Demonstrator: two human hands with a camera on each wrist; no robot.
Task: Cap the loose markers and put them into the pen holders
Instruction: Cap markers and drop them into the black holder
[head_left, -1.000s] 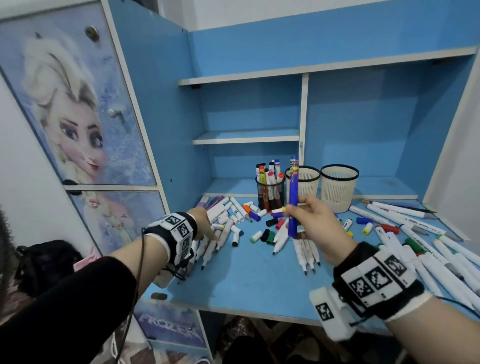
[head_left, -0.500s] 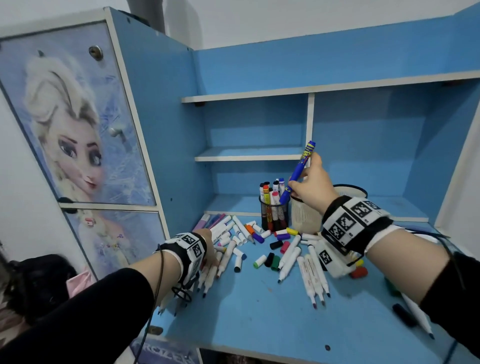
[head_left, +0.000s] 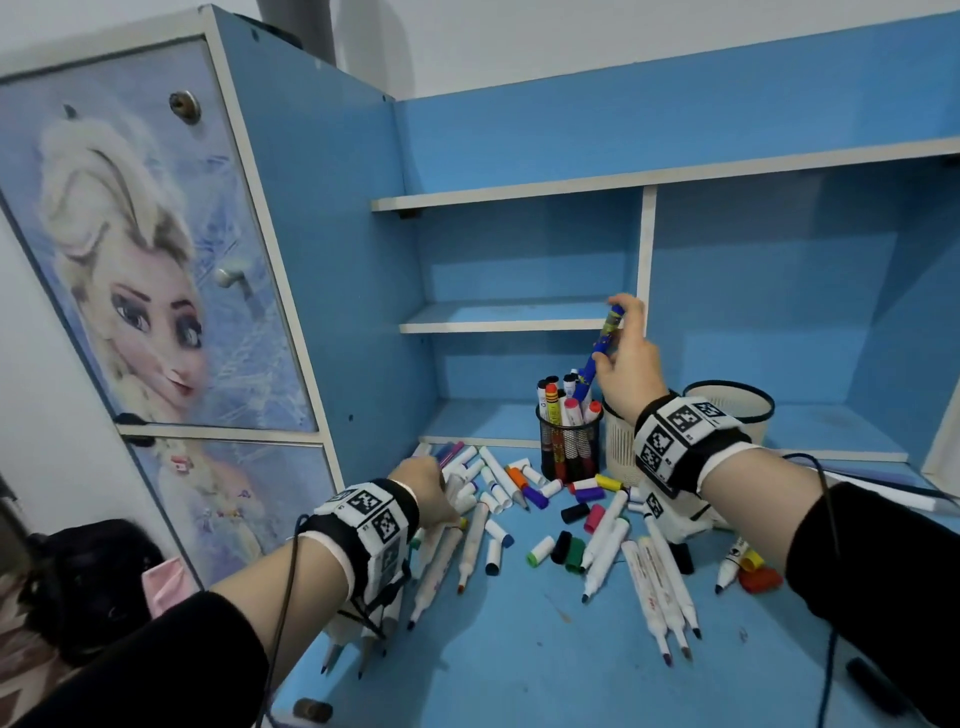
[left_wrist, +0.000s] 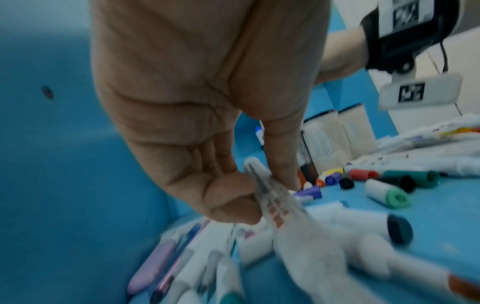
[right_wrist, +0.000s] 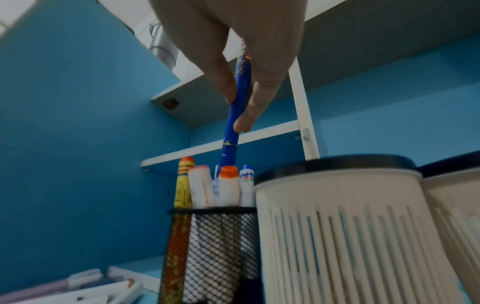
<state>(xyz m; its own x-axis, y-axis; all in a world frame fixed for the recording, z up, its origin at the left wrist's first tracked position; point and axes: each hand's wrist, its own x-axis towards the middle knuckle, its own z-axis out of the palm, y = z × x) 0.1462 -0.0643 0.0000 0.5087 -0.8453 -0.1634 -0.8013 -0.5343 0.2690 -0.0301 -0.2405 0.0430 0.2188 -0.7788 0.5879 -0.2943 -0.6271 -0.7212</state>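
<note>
My right hand (head_left: 621, 353) pinches a capped blue marker (head_left: 602, 340) above the black mesh holder (head_left: 569, 449). The marker is tilted, and its lower end sits among the markers standing in that holder. The right wrist view shows thumb and fingers (right_wrist: 246, 115) on the blue marker (right_wrist: 233, 127) over the mesh holder (right_wrist: 215, 246). My left hand (head_left: 428, 491) is down in the marker pile at the desk's left. In the left wrist view, my left hand (left_wrist: 262, 189) pinches a white marker with red print (left_wrist: 275, 207). Several loose markers (head_left: 605, 535) and caps (head_left: 574, 553) lie across the desk.
Two white slatted holders (head_left: 618, 449) (head_left: 727, 410) stand right of the mesh one, the nearer partly behind my right wrist. Blue shelves (head_left: 509, 314) hang above the holders. A cupboard door (head_left: 156, 260) closes off the left. More white markers (head_left: 660, 587) lie at the front.
My right hand carried the blue marker from the desk's middle up and back, then lowered its end into the black mesh holder. My left hand stayed at the left pile.
</note>
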